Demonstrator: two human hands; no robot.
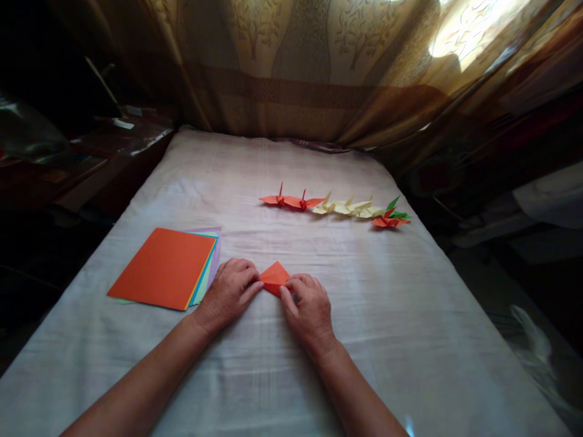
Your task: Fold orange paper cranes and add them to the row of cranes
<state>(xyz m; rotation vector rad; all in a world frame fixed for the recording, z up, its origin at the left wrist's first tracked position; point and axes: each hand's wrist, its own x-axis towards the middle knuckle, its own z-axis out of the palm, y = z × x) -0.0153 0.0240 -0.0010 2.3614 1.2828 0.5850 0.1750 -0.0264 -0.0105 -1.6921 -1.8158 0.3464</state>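
A small folded piece of orange origami paper [276, 277] lies on the pale bedsheet between my hands. My left hand [233, 286] pinches its left corner, thumb and fingers together. On the opposite side, my right hand [308, 303] grips the right edge between thumb and curled fingers. The paper is diamond-shaped, with crease lines showing; its side corners are hidden under my fingertips. Just beyond my left hand sits a stack of square coloured paper [164, 267], an orange sheet on top and yellow, blue, green and purple edges fanned out at the right.
A row of folded paper cranes stands farther back: orange cranes [291, 201], cream cranes [348, 207], a green crane [401, 214] and another orange crane [389, 222]. A patterned curtain [305, 67] hangs behind the sheet-covered surface [218, 164]. Dark furniture with plastic stands at left.
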